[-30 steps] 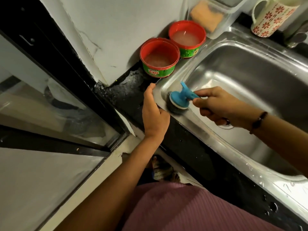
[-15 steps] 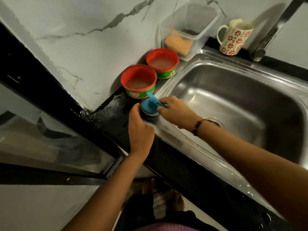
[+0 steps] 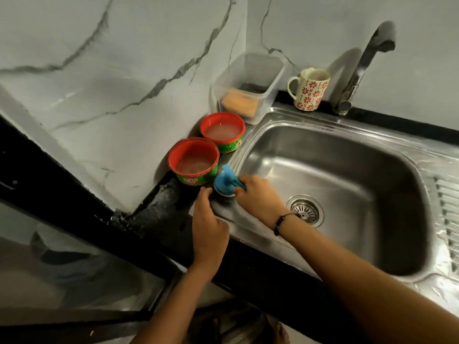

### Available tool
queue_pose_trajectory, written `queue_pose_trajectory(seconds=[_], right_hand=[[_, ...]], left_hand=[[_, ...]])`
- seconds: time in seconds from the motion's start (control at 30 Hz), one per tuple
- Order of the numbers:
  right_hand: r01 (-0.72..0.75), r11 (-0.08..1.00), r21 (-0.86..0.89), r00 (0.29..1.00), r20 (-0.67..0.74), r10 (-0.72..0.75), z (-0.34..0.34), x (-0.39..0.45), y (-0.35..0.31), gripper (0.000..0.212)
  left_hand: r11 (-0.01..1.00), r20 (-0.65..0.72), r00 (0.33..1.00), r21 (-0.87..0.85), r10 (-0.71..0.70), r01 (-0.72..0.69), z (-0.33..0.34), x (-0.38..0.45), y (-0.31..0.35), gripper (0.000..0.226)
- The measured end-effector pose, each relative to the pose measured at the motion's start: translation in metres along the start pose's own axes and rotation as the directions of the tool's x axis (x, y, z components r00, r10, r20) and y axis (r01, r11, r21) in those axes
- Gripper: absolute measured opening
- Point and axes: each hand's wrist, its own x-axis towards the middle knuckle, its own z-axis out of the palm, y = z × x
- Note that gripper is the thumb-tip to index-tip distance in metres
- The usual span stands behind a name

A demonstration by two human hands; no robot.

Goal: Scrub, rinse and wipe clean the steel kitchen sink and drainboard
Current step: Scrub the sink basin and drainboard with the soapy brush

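Observation:
The steel sink (image 3: 330, 184) fills the right half of the view, with a round drain strainer (image 3: 305, 211) in its bowl and a ribbed drainboard (image 3: 448, 214) at the far right. My right hand (image 3: 255, 194) grips the handle of a blue scrubber (image 3: 224, 181), whose pad is pressed on the sink's left rim at the near corner. My left hand (image 3: 208, 227) rests on the counter edge just left of the scrubber, fingertips on the rim.
Two red-rimmed green tubs (image 3: 193, 161) (image 3: 223, 131) of cleaning paste stand beside the rim against the marble wall. Behind them is a clear plastic box (image 3: 248, 86) holding a sponge, then a flowered mug (image 3: 310, 89) and the tap (image 3: 360, 65). Black counter runs along the front.
My right hand has slid the scrubber along the left rim toward the nearer tub. The view has lifted, so the tap and drainboard now show. My left hand stays on the edge.

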Motion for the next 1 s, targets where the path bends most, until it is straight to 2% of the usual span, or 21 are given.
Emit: queue_pose_trajectory(seconds=[0.07, 0.17, 0.23, 0.37, 0.43, 0.57, 0.67, 0.77, 0.83, 0.93, 1.0], right_hand=[[-0.022, 1.0, 0.013, 1.0, -0.019, 0.023, 0.004, -0.008, -0.002, 0.018], [0.01, 0.998, -0.056, 1.0, -0.018, -0.011, 0.019, -0.026, -0.009, 0.026], [-0.037, 0.998, -0.05, 0.996, -0.077, 0.033, 0.021, -0.025, -0.014, 0.027], [-0.171, 0.975, 0.145, 0.958, -0.207, 0.198, 0.012, 0.0, -0.018, 0.026], [-0.186, 0.968, 0.168, 0.958, -0.187, 0.216, 0.011, -0.008, -0.02, 0.024], [-0.138, 0.988, 0.069, 0.984, -0.104, 0.145, 0.022, -0.042, -0.025, 0.021], [-0.161, 0.974, 0.16, 0.966, -0.176, 0.188, 0.022, -0.019, -0.027, 0.024], [-0.272, 0.886, 0.375, 0.908, -0.205, 0.366, 0.009, 0.017, -0.022, 0.026], [-0.255, 0.915, 0.311, 0.935, -0.161, 0.315, 0.007, 0.008, -0.016, 0.022], [-0.11, 0.992, 0.059, 0.988, -0.105, 0.116, 0.019, -0.03, -0.016, 0.022], [-0.087, 0.996, 0.029, 0.985, -0.146, 0.09, 0.025, -0.029, -0.016, 0.027]], left_hand=[[0.999, -0.003, 1.0, 0.028, 0.026, -0.026, -0.004, 0.0, -0.011, 0.057], [0.997, -0.069, 0.994, 0.017, 0.08, -0.079, -0.009, 0.002, -0.018, 0.047], [0.992, -0.053, 0.991, -0.011, 0.123, -0.124, -0.014, 0.003, -0.022, 0.047], [0.988, 0.069, 0.986, -0.047, 0.151, -0.148, -0.022, 0.005, -0.018, 0.058], [0.988, 0.107, 0.985, -0.085, 0.137, -0.128, -0.025, 0.008, -0.016, 0.061], [0.985, 0.083, 0.992, -0.149, 0.1, -0.087, -0.027, 0.02, -0.017, 0.054], [0.98, 0.099, 0.991, -0.184, 0.095, -0.075, -0.025, 0.025, -0.017, 0.057], [0.984, 0.133, 0.988, -0.173, 0.073, -0.049, -0.022, 0.025, -0.019, 0.062], [0.985, 0.114, 0.991, -0.167, 0.066, -0.047, -0.019, 0.023, -0.019, 0.059], [0.979, 0.058, 0.997, -0.199, 0.05, -0.037, -0.018, 0.025, -0.016, 0.051], [0.982, 0.022, 0.999, -0.188, 0.043, -0.038, -0.016, 0.029, -0.017, 0.048]])
